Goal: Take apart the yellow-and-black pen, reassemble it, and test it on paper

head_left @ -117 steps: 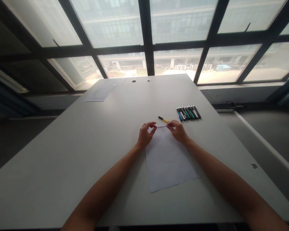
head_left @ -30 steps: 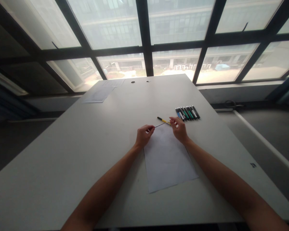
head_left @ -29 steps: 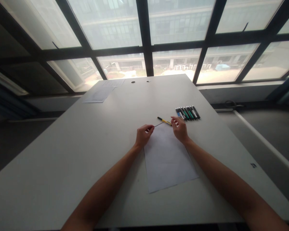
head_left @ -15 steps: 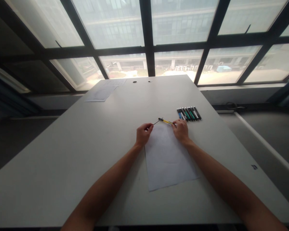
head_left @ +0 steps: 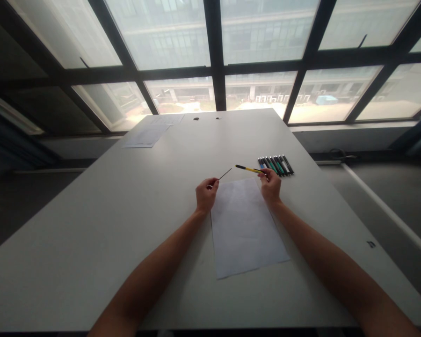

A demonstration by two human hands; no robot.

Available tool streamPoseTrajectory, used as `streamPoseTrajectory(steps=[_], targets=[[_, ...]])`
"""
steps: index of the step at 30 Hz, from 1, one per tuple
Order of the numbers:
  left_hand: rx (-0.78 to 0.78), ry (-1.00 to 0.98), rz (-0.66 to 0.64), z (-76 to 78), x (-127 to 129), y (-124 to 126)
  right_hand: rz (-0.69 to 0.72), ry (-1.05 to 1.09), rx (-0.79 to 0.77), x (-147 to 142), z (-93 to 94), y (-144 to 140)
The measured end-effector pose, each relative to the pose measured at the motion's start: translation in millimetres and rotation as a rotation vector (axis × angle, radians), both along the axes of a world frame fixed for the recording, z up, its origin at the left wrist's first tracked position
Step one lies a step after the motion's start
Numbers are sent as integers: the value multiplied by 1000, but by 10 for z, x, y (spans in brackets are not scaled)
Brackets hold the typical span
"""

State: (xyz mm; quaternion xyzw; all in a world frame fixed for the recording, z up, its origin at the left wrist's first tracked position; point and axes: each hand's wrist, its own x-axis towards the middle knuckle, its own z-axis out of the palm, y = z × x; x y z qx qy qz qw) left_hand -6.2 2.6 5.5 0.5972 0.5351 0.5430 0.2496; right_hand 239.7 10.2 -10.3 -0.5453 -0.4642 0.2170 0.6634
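Observation:
My left hand (head_left: 206, 194) is closed in a pinch on a thin dark rod that looks like a pen refill (head_left: 226, 173). It points up and to the right. My right hand (head_left: 271, 184) grips a yellow and black pen (head_left: 249, 169) near its right end, with the black end pointing left. A narrow gap separates the refill's tip from the pen. Both hands are over the upper end of a white sheet of paper (head_left: 247, 229). Just beyond my right hand lies a row of several pens (head_left: 276, 164), black with green, white and blue parts.
The white table (head_left: 108, 224) reaches towards large dark-framed windows. More paper sheets (head_left: 147, 135) lie at its far left. Two small round holes (head_left: 196, 119) are near the far edge. A small dark mark (head_left: 371, 244) is at the right edge.
My right hand has moved right and slightly up with the yellow pen. The refill and the pen, crossing at their ends before, are now apart. My left hand has shifted slightly left.

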Motion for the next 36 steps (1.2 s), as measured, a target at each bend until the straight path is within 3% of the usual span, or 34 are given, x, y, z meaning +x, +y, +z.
streamPoseTrajectory(steps=[9,17,23,36], targets=[[17,19,-14,10,8,-13,7,-27,8,1,-8,-4],[174,270,-35,70,-49,-36,-9,-16,55,30,-70,40],[183,283,-56,79,-80,-31,7,15,38,16,-32,8],[295,299,-171,84,-2,-53,235,-77,59,-79,49,-85]])
